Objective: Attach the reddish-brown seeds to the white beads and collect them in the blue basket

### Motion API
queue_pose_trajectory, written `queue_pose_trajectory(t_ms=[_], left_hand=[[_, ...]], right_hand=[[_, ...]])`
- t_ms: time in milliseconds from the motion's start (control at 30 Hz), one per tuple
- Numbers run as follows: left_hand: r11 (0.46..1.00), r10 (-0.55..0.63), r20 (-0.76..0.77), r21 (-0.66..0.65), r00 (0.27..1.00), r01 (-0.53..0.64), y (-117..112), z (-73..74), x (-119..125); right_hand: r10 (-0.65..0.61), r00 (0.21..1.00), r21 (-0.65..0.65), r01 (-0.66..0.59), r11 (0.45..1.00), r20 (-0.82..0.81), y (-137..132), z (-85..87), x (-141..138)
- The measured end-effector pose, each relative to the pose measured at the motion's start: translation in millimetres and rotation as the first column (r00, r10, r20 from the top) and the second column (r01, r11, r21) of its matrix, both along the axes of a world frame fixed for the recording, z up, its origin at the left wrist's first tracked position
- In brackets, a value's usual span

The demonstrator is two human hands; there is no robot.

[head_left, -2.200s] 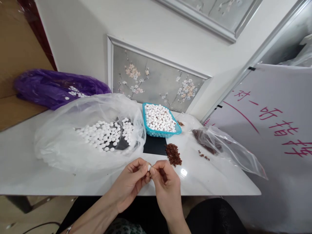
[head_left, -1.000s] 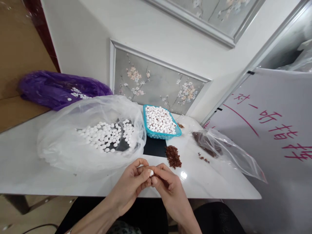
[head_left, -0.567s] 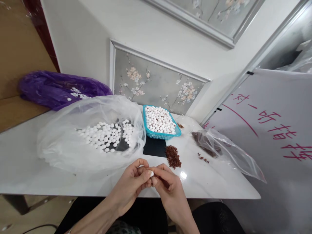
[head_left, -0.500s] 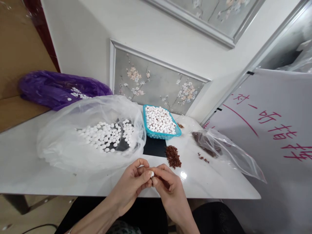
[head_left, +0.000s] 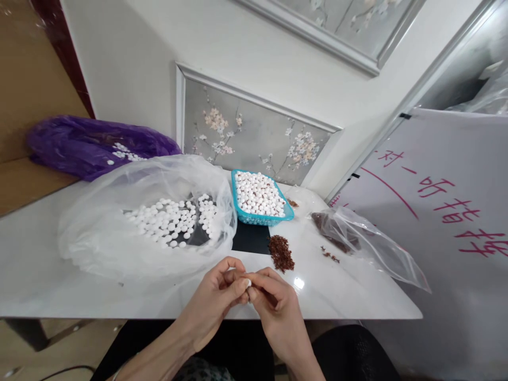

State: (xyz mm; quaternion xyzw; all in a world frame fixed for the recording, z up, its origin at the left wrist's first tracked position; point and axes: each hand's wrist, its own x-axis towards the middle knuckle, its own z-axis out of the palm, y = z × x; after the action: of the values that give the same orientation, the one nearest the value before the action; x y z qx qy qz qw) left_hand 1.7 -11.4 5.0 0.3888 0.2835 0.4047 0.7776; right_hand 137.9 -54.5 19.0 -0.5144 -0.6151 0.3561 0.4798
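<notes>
My left hand (head_left: 216,304) and my right hand (head_left: 275,307) meet fingertip to fingertip over the near edge of the white table (head_left: 47,286). Between them they pinch one small white round piece (head_left: 247,282). Both hands have their fingers curled shut around it. Just beyond the hands lies a small heap of red-brown bits (head_left: 281,253). A clear plastic bag (head_left: 95,233) lies open on the left, with many white round pieces (head_left: 170,221) in it. A blue basket (head_left: 288,214) heaped with the same white pieces stands behind the heap.
A purple bag (head_left: 79,145) with a few white pieces lies at the back left. A clear zip bag (head_left: 377,251) with red-brown bits lies at the right. A dark mat (head_left: 250,241) shows under the basket. A white board with red writing (head_left: 444,211) leans on the right.
The hands have stayed together at the table's near edge, working the white piece with small finger movements. The view has shifted slightly.
</notes>
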Motion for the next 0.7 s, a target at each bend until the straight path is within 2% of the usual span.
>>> queue_pose_trajectory(t_ms=[233,333,467,600,700], left_hand=[[0.999,0.008,-0.032,0.036,0.999,-0.007,-1.9,0.1,0.4],[1.0,0.003,-0.023,0.023,1.0,-0.002,-1.8,0.8,0.8],[0.999,-0.001,0.031,-0.039,1.0,0.002,-0.8,2.8,1.3],[0.996,0.008,0.063,-0.087,0.998,-0.003,-0.7,3.9,1.1],[0.996,0.015,0.064,-0.09,0.998,-0.009,-1.0,2.9,1.3]], right_hand=[[-0.03,1.0,0.022,0.029,0.999,0.008,1.0,-1.1,-0.3],[-0.016,1.0,-0.008,0.016,1.0,-0.01,0.2,-1.1,0.1],[0.056,0.998,-0.072,-0.058,0.996,-0.025,-0.6,6.0,3.4],[0.162,0.986,-0.082,-0.164,0.983,-0.029,0.9,12.9,7.7],[0.129,0.991,-0.059,-0.13,0.99,-0.022,2.6,10.0,7.5]])
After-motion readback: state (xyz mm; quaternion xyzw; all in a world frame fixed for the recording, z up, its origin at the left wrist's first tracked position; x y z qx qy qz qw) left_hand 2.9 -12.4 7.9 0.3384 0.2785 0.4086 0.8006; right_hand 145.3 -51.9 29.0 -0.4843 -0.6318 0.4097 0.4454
